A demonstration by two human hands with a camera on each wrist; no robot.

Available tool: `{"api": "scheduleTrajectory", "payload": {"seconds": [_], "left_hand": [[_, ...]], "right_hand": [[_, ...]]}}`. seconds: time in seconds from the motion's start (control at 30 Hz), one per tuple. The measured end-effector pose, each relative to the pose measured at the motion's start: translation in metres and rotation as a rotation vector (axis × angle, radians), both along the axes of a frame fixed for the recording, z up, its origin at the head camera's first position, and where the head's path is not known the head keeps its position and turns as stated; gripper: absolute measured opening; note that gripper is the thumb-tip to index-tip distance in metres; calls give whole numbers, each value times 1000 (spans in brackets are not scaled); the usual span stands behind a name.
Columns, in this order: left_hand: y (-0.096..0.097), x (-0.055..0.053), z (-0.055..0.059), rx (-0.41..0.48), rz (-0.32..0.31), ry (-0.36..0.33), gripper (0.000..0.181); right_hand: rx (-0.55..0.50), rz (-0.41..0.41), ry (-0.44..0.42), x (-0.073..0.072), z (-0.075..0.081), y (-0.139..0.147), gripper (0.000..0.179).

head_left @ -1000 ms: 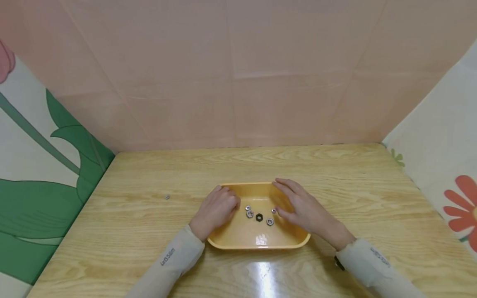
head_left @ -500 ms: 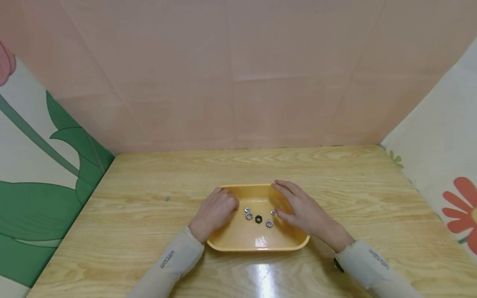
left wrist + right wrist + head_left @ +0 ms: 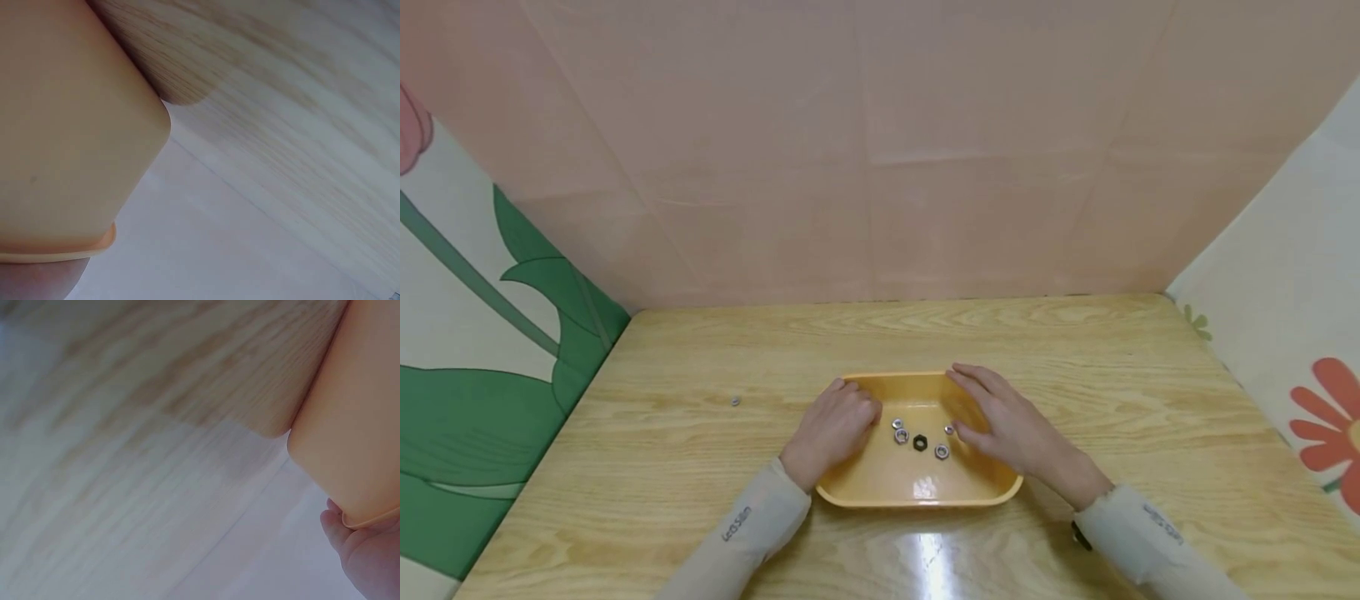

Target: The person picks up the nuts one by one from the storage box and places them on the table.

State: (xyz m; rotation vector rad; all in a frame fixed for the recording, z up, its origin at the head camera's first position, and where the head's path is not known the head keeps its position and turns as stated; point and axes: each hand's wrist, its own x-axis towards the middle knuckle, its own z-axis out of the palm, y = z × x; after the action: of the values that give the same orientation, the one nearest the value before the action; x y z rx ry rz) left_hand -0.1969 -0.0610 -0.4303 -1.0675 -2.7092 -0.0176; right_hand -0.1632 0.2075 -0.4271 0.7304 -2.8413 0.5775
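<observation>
A shallow yellow plastic tray (image 3: 917, 502) stands on the wooden table. My left hand (image 3: 838, 421) grips its left rim with curled fingers; their tips are hidden in the head view. Across the right rim lies my right hand (image 3: 1011, 421), thumb inside and fingers over the far right corner. Scattered on the tray floor are several hex nuts: a small silver nut (image 3: 897, 423), a larger silver nut (image 3: 901, 436) touching it, a black nut (image 3: 921, 442) and another silver nut (image 3: 942, 451). One more small nut (image 3: 949, 429) sits close by the right thumb.
A tiny silver nut (image 3: 735, 402) lies on the table (image 3: 662, 467) left of the tray. Behind the table rises a pinkish covered wall (image 3: 872, 167). Flower-patterned panels stand at the left (image 3: 512, 317) and right (image 3: 1285, 292).
Both hands keep their places on the tray and the nuts stay put. The whole head view has shifted very slightly, so everything sits a little lower.
</observation>
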Motion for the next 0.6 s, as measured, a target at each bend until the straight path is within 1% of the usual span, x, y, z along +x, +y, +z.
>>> {"api": "scheduleTrajectory", "payload": {"seconds": [0.3,0.6], "left_hand": [[0,0,0,-16,-1,23,18],[0,0,-1,15,-14,-3,21]], "right_hand": [[-1,4,19,0,1,0,72],[0,2,13,0,0,0,72]]}}
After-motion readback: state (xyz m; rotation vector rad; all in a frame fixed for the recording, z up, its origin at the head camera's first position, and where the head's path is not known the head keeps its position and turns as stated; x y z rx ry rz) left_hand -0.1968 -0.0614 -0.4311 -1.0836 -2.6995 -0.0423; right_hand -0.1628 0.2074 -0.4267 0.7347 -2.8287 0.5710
